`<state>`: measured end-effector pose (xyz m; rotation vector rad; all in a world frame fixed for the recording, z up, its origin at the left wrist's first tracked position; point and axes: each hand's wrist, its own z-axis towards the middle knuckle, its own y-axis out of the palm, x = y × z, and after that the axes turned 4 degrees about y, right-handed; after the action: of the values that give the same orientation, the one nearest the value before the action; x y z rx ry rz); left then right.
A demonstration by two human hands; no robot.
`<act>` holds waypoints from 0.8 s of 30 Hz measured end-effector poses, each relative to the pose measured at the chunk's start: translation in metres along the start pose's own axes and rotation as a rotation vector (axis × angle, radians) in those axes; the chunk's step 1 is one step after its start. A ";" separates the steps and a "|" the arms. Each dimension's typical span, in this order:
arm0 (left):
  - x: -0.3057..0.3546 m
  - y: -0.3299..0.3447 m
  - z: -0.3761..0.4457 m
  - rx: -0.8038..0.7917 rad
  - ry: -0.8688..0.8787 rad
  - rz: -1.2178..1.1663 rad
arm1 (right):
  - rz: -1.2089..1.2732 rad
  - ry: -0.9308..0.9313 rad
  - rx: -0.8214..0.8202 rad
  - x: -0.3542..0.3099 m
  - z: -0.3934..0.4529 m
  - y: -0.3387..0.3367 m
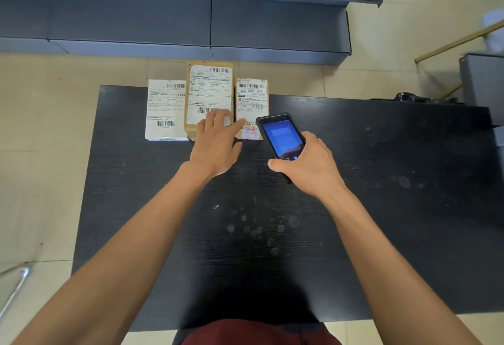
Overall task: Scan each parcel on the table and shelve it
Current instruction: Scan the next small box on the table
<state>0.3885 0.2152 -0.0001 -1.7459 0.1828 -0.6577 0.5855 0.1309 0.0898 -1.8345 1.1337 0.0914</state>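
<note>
Right hand [308,164] grips scanner [282,137]; left hand [216,144] on parcels [208,93].

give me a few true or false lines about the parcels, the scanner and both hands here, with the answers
1. Three parcels sit in a row at the far edge of the black table. True.
2. The right hand holds the handheld scanner, screen lit blue. True.
3. The left hand grips the white parcel. False: its straight fingers lie over the near ends of the tall middle parcel and the right parcel; the white one is untouched.
4. A parcel already stands on the grey shelves. False: no parcel shows on the visible shelves.
5. The middle parcel is the tallest of the three in this view. True.
</note>
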 end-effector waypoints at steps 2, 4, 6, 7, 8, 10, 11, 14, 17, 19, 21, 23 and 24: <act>-0.001 0.001 -0.001 0.013 0.004 -0.003 | -0.012 0.006 -0.006 -0.004 0.002 0.003; -0.002 0.002 -0.001 0.024 0.004 -0.010 | -0.024 0.010 -0.004 -0.006 0.002 0.005; -0.001 0.002 -0.001 0.027 -0.003 -0.019 | -0.039 0.001 0.002 -0.008 0.001 0.006; -0.001 0.003 -0.001 0.026 -0.004 -0.020 | -0.052 -0.004 0.004 -0.008 0.001 0.006; -0.001 0.003 -0.001 0.026 -0.005 -0.020 | -0.064 -0.008 0.004 -0.009 0.000 0.005; -0.001 0.003 0.000 0.029 -0.010 -0.024 | -0.083 -0.014 0.004 -0.009 -0.001 0.004; -0.001 0.003 0.000 0.029 -0.013 -0.027 | -0.089 -0.013 0.006 -0.010 -0.002 0.002; 0.000 0.003 -0.001 0.027 -0.015 -0.026 | -0.095 -0.018 0.019 -0.010 -0.003 0.000; 0.000 0.002 -0.001 0.017 -0.014 -0.024 | -0.101 -0.012 0.019 -0.011 -0.004 -0.002; 0.000 0.002 -0.001 0.014 -0.014 -0.020 | -0.106 -0.005 0.011 -0.011 -0.005 -0.002; 0.000 0.002 -0.001 0.018 -0.011 -0.013 | -0.109 -0.002 0.006 -0.011 -0.006 -0.003; 0.000 0.002 -0.001 0.023 -0.009 -0.007 | -0.102 0.002 0.004 -0.011 -0.008 -0.003; 0.000 0.002 -0.001 0.024 -0.009 -0.005 | -0.098 0.006 0.003 -0.011 -0.009 -0.003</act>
<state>0.3884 0.2135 -0.0014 -1.7269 0.1631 -0.6530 0.5785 0.1322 0.1024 -1.8857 1.0454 0.0278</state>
